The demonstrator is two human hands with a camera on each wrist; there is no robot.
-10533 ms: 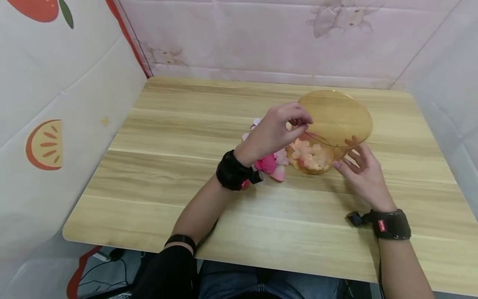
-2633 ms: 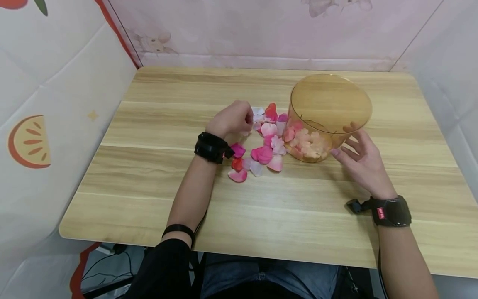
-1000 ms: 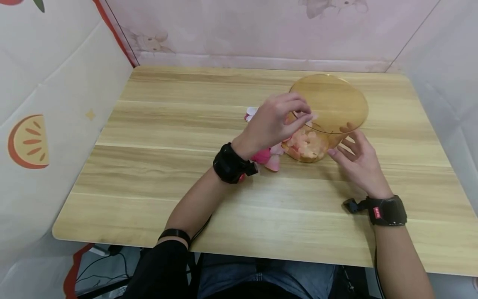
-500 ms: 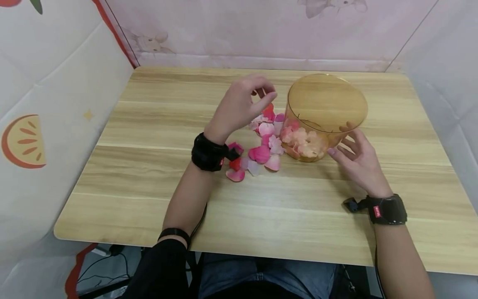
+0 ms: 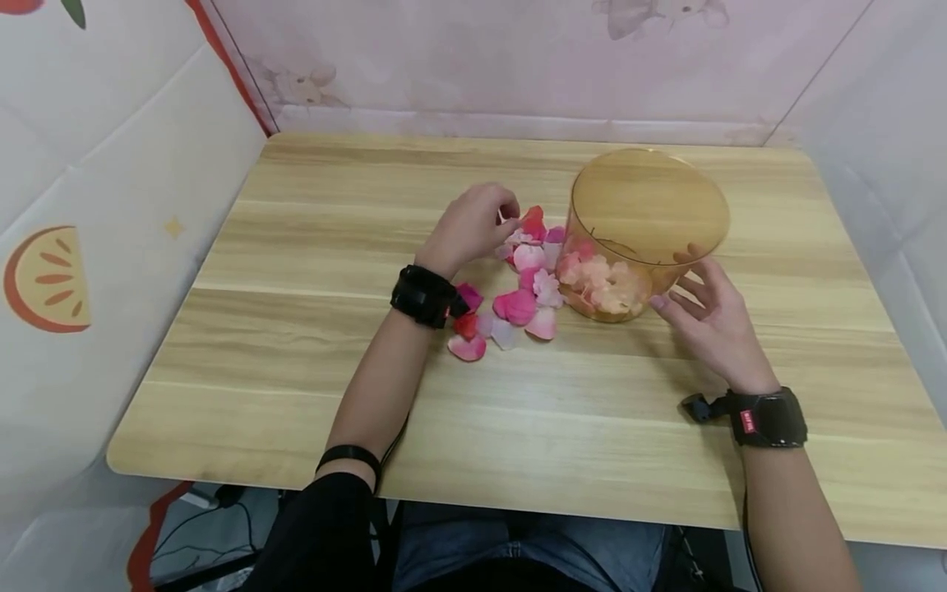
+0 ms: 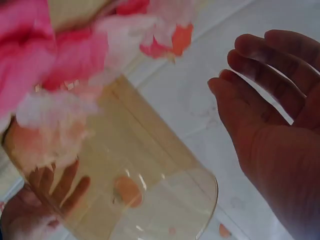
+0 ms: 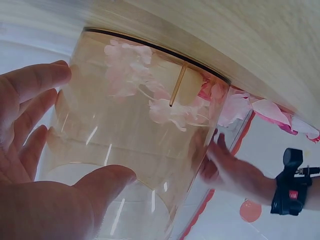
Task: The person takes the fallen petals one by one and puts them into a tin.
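Observation:
A clear amber cylinder (image 5: 651,205) stands on the wooden table (image 5: 311,247) with pale petals (image 5: 602,284) in its bottom. Loose pink, red and white petals (image 5: 521,304) lie on the table just left of it. My left hand (image 5: 506,215) hovers low over the far end of that pile, fingers loosely bent. In the left wrist view the left hand (image 6: 250,100) holds nothing, with the cylinder (image 6: 150,170) beside it. My right hand (image 5: 684,284) rests its spread fingers on the cylinder's near right wall. In the right wrist view the thumb (image 7: 100,185) and fingers (image 7: 35,85) lie against the cylinder (image 7: 150,130).
Padded walls with fruit and cartoon prints close in the table on the left (image 5: 111,205), back (image 5: 518,66) and right (image 5: 888,123). Both wrists wear black camera bands (image 5: 425,296). The table's near edge (image 5: 518,510) runs just above my lap.
One second ago my left hand was at the cylinder's rim. It swung back left, raised, and has now dropped to the petals on the table. The right hand and cylinder stayed put.

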